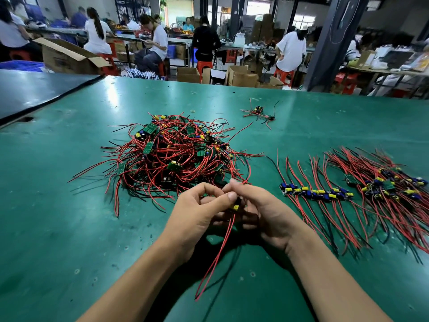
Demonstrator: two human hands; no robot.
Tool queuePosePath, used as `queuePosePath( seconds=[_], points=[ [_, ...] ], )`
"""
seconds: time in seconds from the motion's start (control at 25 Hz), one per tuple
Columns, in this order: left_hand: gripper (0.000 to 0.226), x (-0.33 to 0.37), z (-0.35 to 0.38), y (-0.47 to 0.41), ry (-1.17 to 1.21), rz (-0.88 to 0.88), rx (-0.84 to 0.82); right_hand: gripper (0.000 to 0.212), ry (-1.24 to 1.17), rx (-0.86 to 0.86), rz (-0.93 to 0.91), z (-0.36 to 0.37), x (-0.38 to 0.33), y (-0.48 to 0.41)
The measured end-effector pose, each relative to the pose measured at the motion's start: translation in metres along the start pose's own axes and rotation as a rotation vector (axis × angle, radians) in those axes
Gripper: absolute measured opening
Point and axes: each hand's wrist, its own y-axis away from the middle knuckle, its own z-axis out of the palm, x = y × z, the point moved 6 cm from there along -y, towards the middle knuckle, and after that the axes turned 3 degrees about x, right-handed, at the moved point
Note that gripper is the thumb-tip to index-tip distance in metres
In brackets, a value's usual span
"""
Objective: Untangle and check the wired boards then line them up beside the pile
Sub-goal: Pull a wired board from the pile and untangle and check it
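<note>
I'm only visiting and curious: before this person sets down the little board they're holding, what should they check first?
1. Grip: the left hand and the right hand both pinch the board: ok.
2. Its red wires hang toward the person, free of the pile: ok.
3. Board's parts and solder sound: cannot tell, as fingers cover most of it.
4. Bare table at the left end of the row: ok.
5. Boards in the row lie side by side, in line: ok.
</note>
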Motion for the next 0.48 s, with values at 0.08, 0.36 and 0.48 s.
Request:
queuePosePath(
  seconds=[0.08,0.36,0.48],
  points=[
    [0.021,0.001,-0.002,0.000,-0.104,0.066,0.041,0.021,0.029,0.076,-0.005,-0.008,0.003,-0.003],
    [0.014,-0.001,0.002,-0.002,-0.386,0.125,0.005,0.023,0.553,0.301,-0.262,-0.022,-0.008,-0.003],
    [0.007,0.000,0.005,-0.002,-0.451,0.123,-0.029,0.024,0.759,0.418,-0.406,-0.027,-0.017,-0.001]
  ],
)
